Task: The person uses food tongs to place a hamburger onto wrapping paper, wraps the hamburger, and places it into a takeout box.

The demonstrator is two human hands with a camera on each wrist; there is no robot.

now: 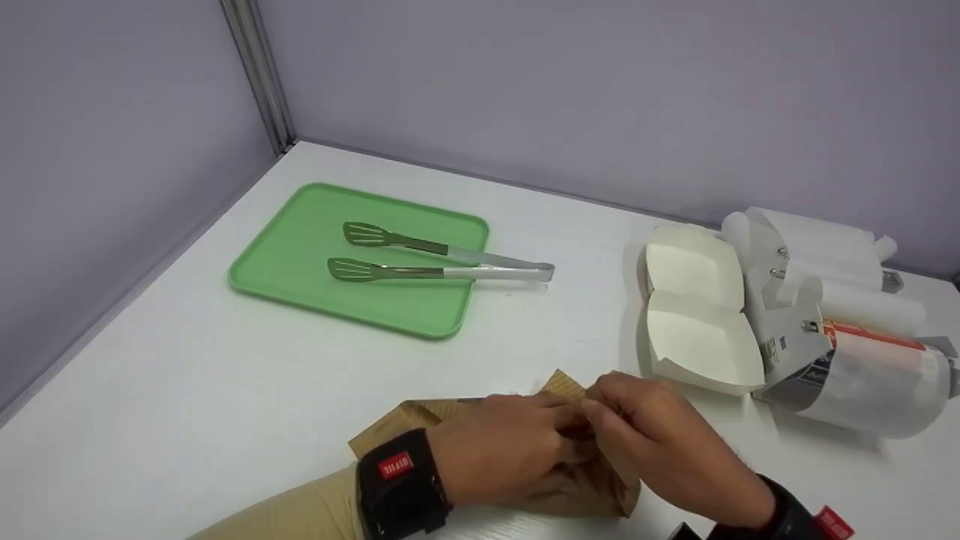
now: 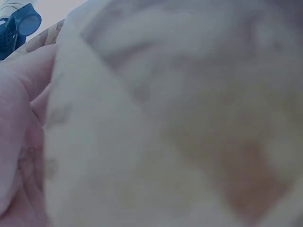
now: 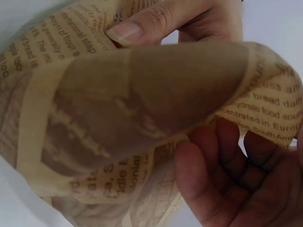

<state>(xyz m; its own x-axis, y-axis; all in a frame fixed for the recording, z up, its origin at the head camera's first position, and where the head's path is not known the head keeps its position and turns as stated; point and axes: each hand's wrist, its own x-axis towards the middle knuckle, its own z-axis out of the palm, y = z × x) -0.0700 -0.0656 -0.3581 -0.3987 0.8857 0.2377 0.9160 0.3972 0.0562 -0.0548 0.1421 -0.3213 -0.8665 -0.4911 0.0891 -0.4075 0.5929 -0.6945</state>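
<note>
Brown wrapping paper (image 1: pixel 394 431) printed with text lies at the table's front, partly folded and covered by both hands. My left hand (image 1: pixel 499 446) grips the folded paper from its left, and its thumb shows against the print in the right wrist view. At the paper's right side my right hand (image 1: pixel 667 442) pinches a raised part of the sheet between thumb and fingers. A flap of the paper (image 3: pixel 156 99) curves up between the hands in the right wrist view. Blurred paper (image 2: pixel 118 156) fills most of the left wrist view. Whatever the paper may wrap is hidden.
A green tray (image 1: pixel 277 259) stands at the back left, with metal tongs (image 1: pixel 495 273) lying across it, handles over its right edge. An opened white takeaway box (image 1: pixel 705 337) sits at the right. Beside it is a rack with rolls of clear plastic (image 1: pixel 892 382).
</note>
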